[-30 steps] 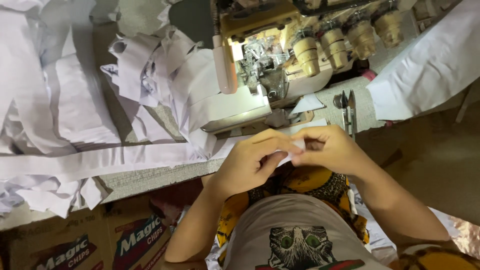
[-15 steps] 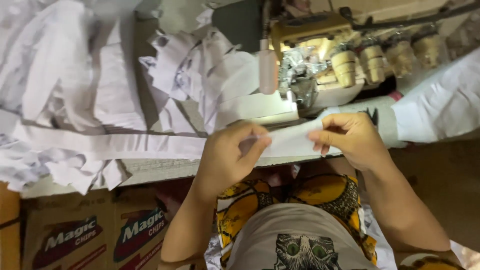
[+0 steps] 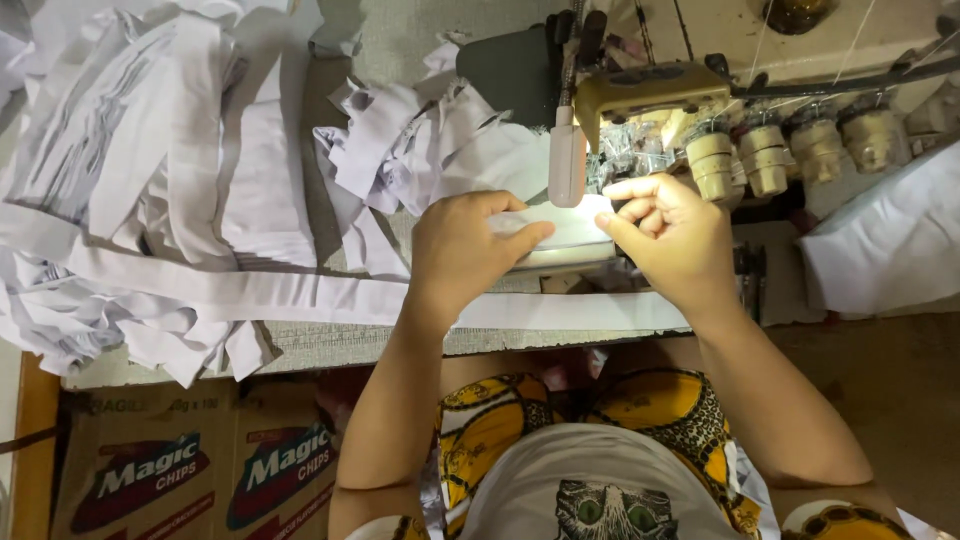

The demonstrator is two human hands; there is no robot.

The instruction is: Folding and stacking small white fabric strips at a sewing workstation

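- Your worktable [image 3: 330, 345] is crowded on the left with a heap of white fabric pieces [image 3: 150, 170].
- The long white strip [image 3: 300, 297] runs left to right along the table's near edge, reaching under your hands.
- The sewing machine [image 3: 650, 100] sits just beyond them.
- Your left hand [image 3: 465, 250] presses flat on the strip's end at the machine bed.
- Your right hand [image 3: 675, 235] pinches it, fingers curled.
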